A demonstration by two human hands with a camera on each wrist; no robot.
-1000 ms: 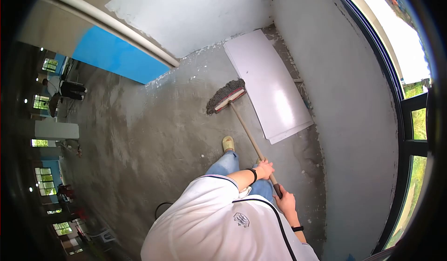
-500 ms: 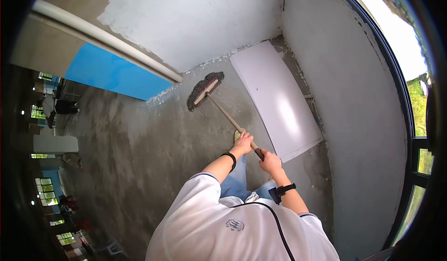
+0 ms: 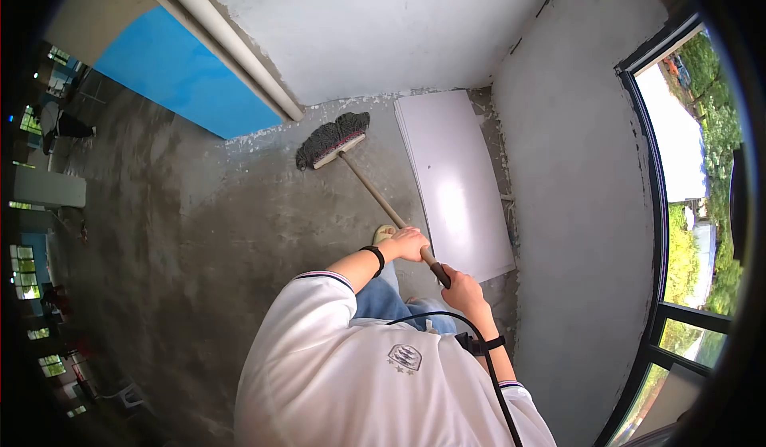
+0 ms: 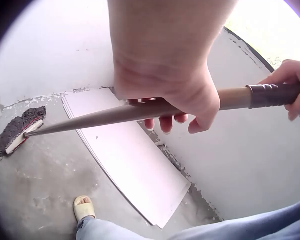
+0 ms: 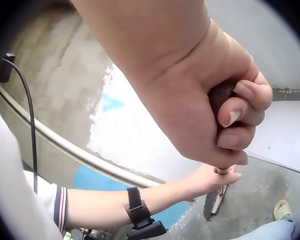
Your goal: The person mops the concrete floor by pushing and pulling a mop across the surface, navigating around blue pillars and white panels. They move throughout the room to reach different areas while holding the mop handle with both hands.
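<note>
A mop with a grey shaggy head lies with that head on the concrete floor, near the foot of the back wall. My left hand grips the middle part of its wooden handle, fingers wrapped around the shaft. Higher up, my right hand holds the dark grip at the handle's end. In the right wrist view the curled fingers of that hand enclose the grip's end. The handle slants from my body toward the far left.
A stack of white sheets lies on the floor right of the mop. Beyond it are a grey wall and a dark-framed window. At left, a pale pipe runs beside a blue-painted wall section. A slippered foot stands near the sheets.
The mop head has moved left, away from the sheets' edge and toward the blue wall section. Both hands have reached forward, still gripping the handle. The head view has shifted.
</note>
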